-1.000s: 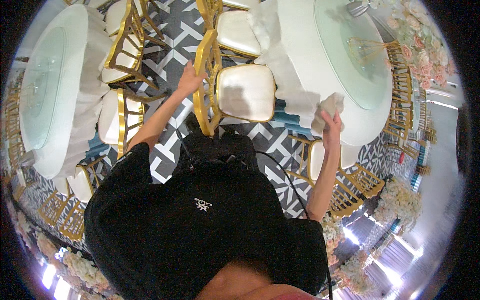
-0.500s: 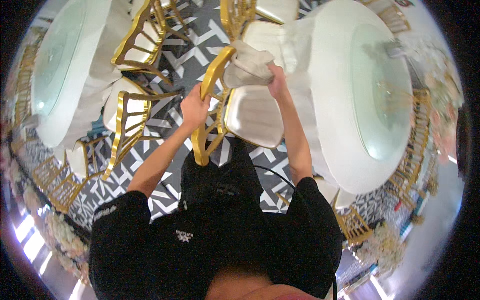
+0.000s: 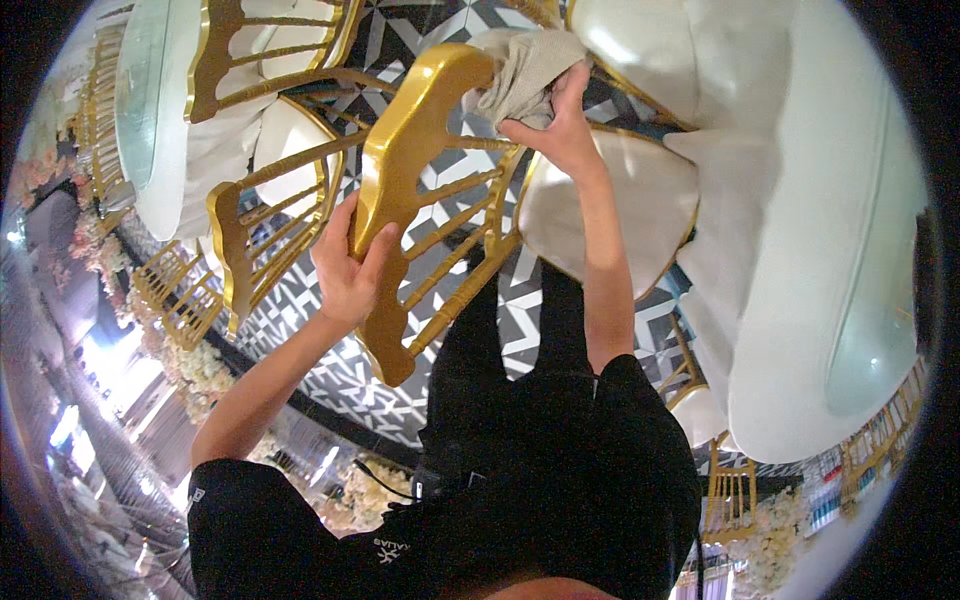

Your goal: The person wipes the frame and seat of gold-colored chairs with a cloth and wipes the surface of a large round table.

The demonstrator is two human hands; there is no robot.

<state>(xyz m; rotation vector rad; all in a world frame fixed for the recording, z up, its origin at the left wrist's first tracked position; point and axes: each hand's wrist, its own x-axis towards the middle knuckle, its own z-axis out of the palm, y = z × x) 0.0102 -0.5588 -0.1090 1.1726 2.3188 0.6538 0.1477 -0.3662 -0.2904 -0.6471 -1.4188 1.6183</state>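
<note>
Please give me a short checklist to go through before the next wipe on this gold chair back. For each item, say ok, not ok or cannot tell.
1. Left hand steadies the gold chair back: ok, its grip is closed on the side post.
2. Right hand holds the beige cloth: ok, the cloth is bunched under the fingers.
3. Cloth touches the chair: ok, it is pressed on the top rail at the right end.
4. White seat cushion free of objects: ok.
5. All chair legs on the patterned floor: cannot tell, the legs are hidden.
6. Cloth clean enough: cannot tell.
</note>
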